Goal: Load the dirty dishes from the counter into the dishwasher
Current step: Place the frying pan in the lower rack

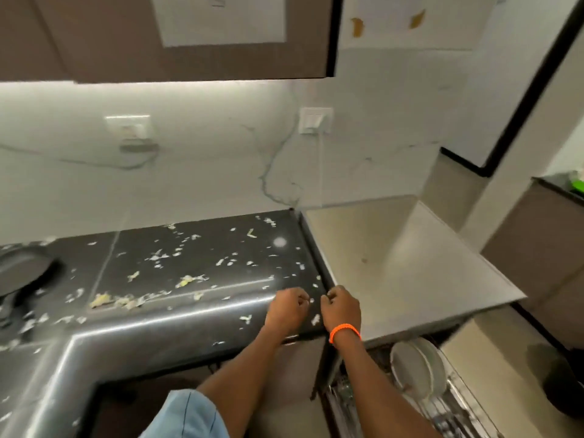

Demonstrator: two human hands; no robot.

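Note:
My left hand (286,308) and my right hand (342,306) rest side by side at the front right corner of the black counter (196,257), fingers curled in, with nothing visibly held. An orange band circles my right wrist. The counter is strewn with pale food scraps (186,281). Below to the right, the dishwasher rack (452,409) is pulled out, with white plates (414,371) standing upright in it. A dark pan-like object (22,273) sits at the counter's far left, blurred.
A beige lower worktop (395,257) adjoins the counter on the right, above the rack. White marble backsplash with two wall sockets (316,120) runs behind. Brown upper cabinets hang overhead. A dark bin (565,380) stands on the floor at right.

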